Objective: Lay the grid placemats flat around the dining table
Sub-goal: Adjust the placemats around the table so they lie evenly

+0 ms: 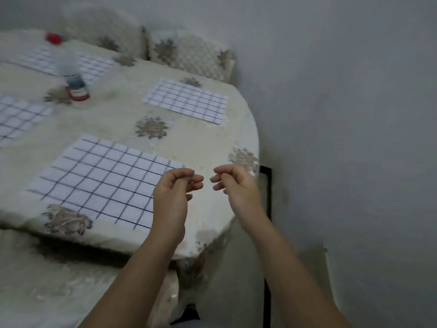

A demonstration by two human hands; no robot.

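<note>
Four mats lie flat on the table (201,143). The near mat (99,178) is just to the left of the left hand (173,188), and its right edge passes under that hand in the picture; it is hard to tell if they touch. The far mat (186,100) lies ahead of both hands, well apart from them. The side mat (16,119) is far off to the left of the left hand and is cut by the picture's edge. The back mat (94,65) is farthest away and blurry, past a bottle (75,84). The right hand (236,183) floats near the left one, over the table's round edge. Both hands have loosely bent fingers and hold nothing. The mats look very thin and light, more like cloth or paper than board, so they would likely bend and flop if picked up by one spot. The cloth under them looks soft and bumpy, so a mat may wrinkle. A good way to hold one is to pinch two corners, one in each hand, then press it smooth with flat palms.
</note>
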